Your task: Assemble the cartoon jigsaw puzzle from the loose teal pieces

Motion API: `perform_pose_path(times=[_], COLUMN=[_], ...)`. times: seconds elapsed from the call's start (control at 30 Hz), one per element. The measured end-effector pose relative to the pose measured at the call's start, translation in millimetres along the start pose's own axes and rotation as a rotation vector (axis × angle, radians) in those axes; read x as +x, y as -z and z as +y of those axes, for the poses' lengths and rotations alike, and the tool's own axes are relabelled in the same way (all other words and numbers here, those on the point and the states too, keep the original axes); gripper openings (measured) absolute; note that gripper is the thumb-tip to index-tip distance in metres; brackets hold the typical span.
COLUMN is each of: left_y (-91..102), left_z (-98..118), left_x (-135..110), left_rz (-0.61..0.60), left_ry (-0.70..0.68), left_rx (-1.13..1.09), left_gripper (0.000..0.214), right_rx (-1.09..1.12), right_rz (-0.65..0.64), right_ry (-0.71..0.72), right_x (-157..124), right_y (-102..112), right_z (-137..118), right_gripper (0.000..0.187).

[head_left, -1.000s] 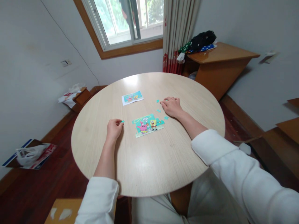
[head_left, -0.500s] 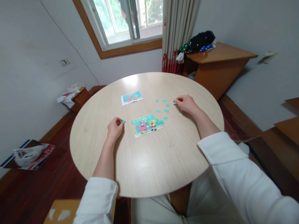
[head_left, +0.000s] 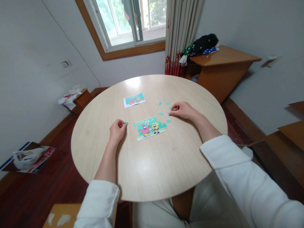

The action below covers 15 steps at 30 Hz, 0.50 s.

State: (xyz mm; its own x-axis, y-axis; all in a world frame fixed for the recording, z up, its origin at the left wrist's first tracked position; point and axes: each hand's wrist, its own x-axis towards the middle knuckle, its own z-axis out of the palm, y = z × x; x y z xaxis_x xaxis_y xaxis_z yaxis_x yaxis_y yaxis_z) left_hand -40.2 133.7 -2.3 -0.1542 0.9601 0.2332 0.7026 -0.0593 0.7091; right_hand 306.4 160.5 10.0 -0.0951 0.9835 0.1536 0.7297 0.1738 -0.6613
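1 pc [head_left: 126, 123] pinched, L hand [head_left: 117, 129]

The single view comes from a camera worn on the person's head, above the near side of the round table [head_left: 147, 171]. It faces forward and slants down across the top, far enough back to take in nearly the whole rim. The left hand [head_left: 116, 129] and right hand [head_left: 182, 109] sit near the middle, with the sleeves [head_left: 98, 202] and trousers [head_left: 152, 215] closest, along the bottom. Farthest off, the window [head_left: 121, 28] is cut by the upper border, and walls [head_left: 28, 63] flank both sides.
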Motion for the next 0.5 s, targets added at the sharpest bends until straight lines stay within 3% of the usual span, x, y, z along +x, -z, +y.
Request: perform_pose_path(times=[0.2, 0.5], left_y=[0.2, -1.4], left_z=[0.2, -2.3], left_x=[0.3, 0.2], left_rz=[-0.002, 0.009], left_ry=[0.005, -0.003], left_rx=[0.016, 0.059], left_gripper=[0.01, 0.009], right_rx=[-0.067, -0.025], right_rz=[-0.066, -0.055], right_ry=[-0.01, -0.015], right_x=[1.0, 1.6], right_y=[2.3, 3.4], right_z=[0.1, 2.6], right_gripper=[0.019, 0.019])
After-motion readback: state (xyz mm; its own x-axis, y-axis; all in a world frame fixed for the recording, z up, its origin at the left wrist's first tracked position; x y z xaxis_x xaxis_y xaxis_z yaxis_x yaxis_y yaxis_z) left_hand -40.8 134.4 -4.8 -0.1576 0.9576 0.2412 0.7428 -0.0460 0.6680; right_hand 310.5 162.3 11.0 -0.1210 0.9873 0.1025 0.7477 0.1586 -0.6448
